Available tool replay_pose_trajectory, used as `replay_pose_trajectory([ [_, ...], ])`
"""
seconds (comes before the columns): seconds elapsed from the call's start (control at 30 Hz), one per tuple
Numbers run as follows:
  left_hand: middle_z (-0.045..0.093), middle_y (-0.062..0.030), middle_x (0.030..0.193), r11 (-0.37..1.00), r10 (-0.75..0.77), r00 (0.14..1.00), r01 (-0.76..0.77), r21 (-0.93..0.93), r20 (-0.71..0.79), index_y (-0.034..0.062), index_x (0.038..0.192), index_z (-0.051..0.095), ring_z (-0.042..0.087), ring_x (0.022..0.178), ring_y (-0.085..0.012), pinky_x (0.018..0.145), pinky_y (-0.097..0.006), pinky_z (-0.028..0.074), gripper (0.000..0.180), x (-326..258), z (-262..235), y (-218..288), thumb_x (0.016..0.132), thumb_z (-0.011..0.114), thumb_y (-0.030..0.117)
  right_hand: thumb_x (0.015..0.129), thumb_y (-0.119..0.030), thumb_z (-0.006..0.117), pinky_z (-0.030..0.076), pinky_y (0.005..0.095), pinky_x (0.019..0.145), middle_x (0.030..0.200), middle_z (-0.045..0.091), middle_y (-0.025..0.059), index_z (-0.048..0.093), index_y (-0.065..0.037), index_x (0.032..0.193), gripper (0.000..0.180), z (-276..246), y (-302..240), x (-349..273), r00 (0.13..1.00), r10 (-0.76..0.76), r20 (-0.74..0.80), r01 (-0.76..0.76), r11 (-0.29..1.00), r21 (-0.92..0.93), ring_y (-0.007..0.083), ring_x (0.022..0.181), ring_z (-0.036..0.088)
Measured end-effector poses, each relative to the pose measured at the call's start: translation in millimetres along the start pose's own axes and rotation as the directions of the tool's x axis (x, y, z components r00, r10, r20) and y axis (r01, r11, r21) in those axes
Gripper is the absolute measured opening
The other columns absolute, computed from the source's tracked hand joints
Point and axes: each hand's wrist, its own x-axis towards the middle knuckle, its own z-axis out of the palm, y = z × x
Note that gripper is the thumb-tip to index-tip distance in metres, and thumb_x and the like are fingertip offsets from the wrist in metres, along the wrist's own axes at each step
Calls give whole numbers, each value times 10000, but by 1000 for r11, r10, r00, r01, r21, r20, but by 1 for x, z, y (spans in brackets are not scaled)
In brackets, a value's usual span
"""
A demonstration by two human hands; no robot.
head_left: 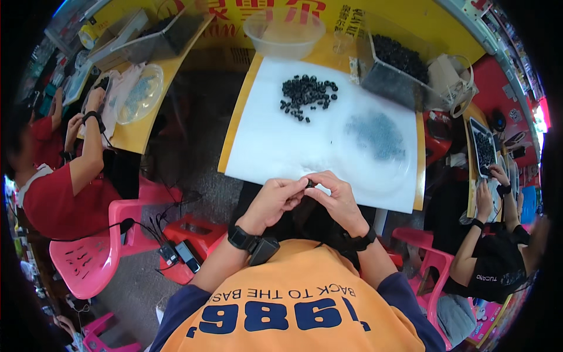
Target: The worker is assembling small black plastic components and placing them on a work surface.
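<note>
1. Pinched between the fingertips of the left hand [272,202] and right hand [337,199]: a small black bead [309,183], set at the meeting point of both hands, neither clearly nearer.
2. Both grips closed on it, thumbs and forefingers drawn together, left from one side, right from the other; remaining fingers curled.
3. Long axis mostly covered by fingers and too small in this view, so cannot tell which way; perhaps of the same kind as the loose ones ahead.
4. Seen against the near edge of a white sheet [258,129], in front of the body.
5. Straight ahead, well apart from the hands: a loose heap of black beads [308,94], directly on the sheet.
6. Ahead and to the right, nearer to the right hand: a clear round dish [375,176], with tiny blue-grey pieces [378,135] spread in it.
7. At the far right corner: a clear plastic box [390,85], holding many black pieces [402,56].
8. At the far edge, left of the box: a translucent round bowl [284,50].
</note>
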Motion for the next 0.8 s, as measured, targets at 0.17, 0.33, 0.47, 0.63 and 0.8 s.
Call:
replay_pose_trajectory([
  [0.17, 575, 17, 780, 995, -11, 999, 15, -98, 37, -12, 1035, 681, 472, 634, -57, 522, -191, 332, 350, 0, 2, 4, 1025, 560, 317, 919, -153, 682, 484, 236, 805, 1007, 703, 61, 694, 10, 1141, 276, -62, -25, 50, 964, 209, 165, -233, 962, 142, 102, 940, 619],
  [0.33, 576, 17, 801, 999, 14, 1000, -15, -40, -18, -46, 1143, 666, 471, 639, -50, 522, -183, 342, 339, 1, -6, 19, 1024, 565, 255, 972, -136, 619, 487, 258, 880, 1144, 643, 98, 568, 57, 1274, 363, -158, -54, 132, 984, 71, -161, 61, 721, 690, 130, 942, 612],
  [0.47, 611, 7, 828, 996, 85, 995, -83, 42, -53, -42, 1146, 669, 515, 647, -48, 539, -174, 381, 261, 6, -15, 25, 980, 620, 153, 1008, -154, 569, 499, 289, 907, 1220, 631, 162, 492, 72, 1352, 419, -162, -51, 122, 948, 211, -238, 25, 697, 716, 156, 963, 620],
  [0.63, 685, -30, 902, 910, 249, 959, -183, 371, -138, -47, 1160, 665, 585, 688, -58, 573, -191, 432, 268, 40, -21, 66, 930, 655, 90, 997, -87, 551, 506, 268, 888, 1092, 691, 132, 547, 56, 1334, 366, -133, -30, 24, 961, 274, -41, -210, 816, 538, 131, 894, 610],
  [0.8, 711, -89, 897, 511, 550, 833, -279, 813, -60, -47, 1051, 702, 638, 730, -129, 634, -263, 491, 224, 96, -24, 107, 863, 691, 76, 991, -38, 531, 511, 262, 872, 1069, 700, 132, 605, 61, 1257, 293, -128, -5, -44, 923, 366, -115, -245, 793, 558, 116, 899, 628],
])
